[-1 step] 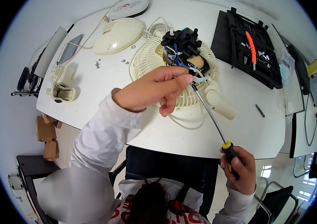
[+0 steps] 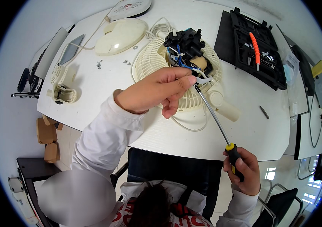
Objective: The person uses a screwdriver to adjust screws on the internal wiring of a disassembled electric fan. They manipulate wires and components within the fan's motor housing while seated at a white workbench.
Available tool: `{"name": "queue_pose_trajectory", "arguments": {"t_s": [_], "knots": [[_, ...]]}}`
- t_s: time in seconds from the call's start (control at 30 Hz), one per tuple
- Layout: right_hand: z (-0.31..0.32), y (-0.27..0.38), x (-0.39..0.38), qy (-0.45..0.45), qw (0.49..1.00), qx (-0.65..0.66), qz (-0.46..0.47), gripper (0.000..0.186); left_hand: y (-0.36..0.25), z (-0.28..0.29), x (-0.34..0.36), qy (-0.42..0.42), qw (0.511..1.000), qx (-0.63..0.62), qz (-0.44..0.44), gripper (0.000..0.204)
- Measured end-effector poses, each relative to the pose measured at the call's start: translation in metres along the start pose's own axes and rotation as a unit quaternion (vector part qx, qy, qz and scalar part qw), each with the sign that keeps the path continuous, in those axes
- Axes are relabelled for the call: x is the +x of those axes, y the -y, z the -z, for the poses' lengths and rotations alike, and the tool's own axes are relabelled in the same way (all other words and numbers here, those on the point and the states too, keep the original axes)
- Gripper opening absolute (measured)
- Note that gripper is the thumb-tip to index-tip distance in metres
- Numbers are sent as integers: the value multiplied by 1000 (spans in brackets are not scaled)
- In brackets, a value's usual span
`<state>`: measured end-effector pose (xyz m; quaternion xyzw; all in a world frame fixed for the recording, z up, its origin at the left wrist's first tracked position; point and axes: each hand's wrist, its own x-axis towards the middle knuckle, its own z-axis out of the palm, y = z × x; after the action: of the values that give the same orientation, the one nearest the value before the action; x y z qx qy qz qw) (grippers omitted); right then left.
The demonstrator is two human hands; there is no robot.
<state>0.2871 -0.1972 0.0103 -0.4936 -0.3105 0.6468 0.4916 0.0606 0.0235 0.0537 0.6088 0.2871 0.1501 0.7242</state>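
Observation:
My left hand (image 2: 159, 90) is closed, thumb and forefinger pinching a small white curved piece (image 2: 203, 80) at the near side of an opened electric fan. My right hand (image 2: 247, 172) grips the black and yellow handle of a long screwdriver (image 2: 214, 116). The screwdriver's tip end reaches up to just below my left fingertips; its exact contact point is hidden. Beyond them, the fan's black motor and gear housing (image 2: 189, 45), with blue and white wires, sits on the cream slatted grille (image 2: 149, 58). A cream tubular neck (image 2: 225, 108) sticks out toward the near right.
On the white table (image 2: 161, 138), a cream round cover (image 2: 121, 36), loose screws (image 2: 99, 64) and a cream housing part (image 2: 64, 90) lie to the left. At right are an open black tool case (image 2: 259, 49) and a driver bit (image 2: 264, 112). Cables trail around the fan.
My right hand and the screwdriver handle have shifted very slightly. My left hand and the fan stay where they were.

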Motion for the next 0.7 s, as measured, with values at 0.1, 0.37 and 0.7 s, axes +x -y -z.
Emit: {"name": "queue_pose_trajectory", "arguments": {"t_s": [0.1, 0.37, 0.7], "knots": [[-10, 1, 2, -85, 977, -191, 38, 31, 0, -2, 0, 0, 1000, -7, -4, 36], [-22, -3, 7, -242, 766, -513, 303, 28, 0, -1, 0, -1, 1000, -22, -3, 35], [21, 30, 14, 107, 991, -53, -67, 40, 1, -5, 0, -4, 1000, -4, -3, 33]]}}
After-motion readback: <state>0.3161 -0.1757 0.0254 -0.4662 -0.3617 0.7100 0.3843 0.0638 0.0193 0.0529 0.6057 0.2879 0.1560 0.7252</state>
